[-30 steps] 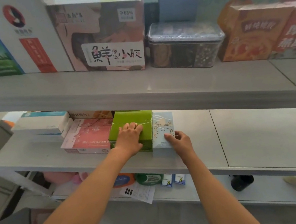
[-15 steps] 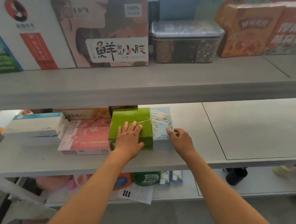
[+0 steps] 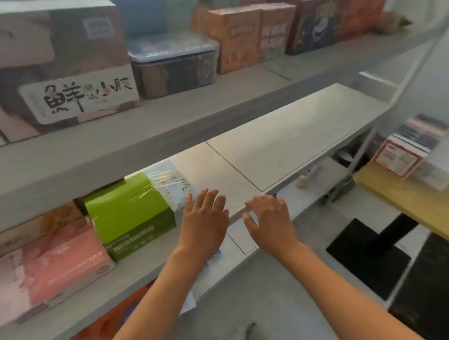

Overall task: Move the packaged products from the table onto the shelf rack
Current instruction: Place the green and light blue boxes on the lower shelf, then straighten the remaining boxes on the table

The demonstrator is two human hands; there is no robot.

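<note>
Item: left hand (image 3: 204,225), fingers spread and loose, holding nothing; I read it as hovering just right of the pale blue floral film-wrapped box (image 3: 172,186), contact uncertain

Item: right hand (image 3: 268,218), fingers spread, empty, over the near edge of the grey middle shelf board (image 3: 285,137)

Item: green film-wrapped carton (image 3: 130,210), lying on the middle shelf board, its right side against the pale blue floral box; I log both as placed

Item: pink flat floral box (image 3: 57,267), left of the green carton, nearer the shelf edge

Item: yellow table top (image 3: 428,215), far right, carrying a stack of white and red packaged boxes (image 3: 407,151), blurred; I take these as stock left to move

Risks, as I judge them: the pink box sits close to the near edge, so a sleeve or forearm brushing it could tip it off; the slick film on the green carton could let it slide if nudged; swinging toward the table, a hand could clip the upright shelf post (image 3: 386,128)

Containers: clear lidded plastic tub (image 3: 172,64) on the grey upper shelf board (image 3: 208,105), contents dark and mixed, not identifiable; beside it large printed cartons (image 3: 252,34), closed, contents unseen
</note>
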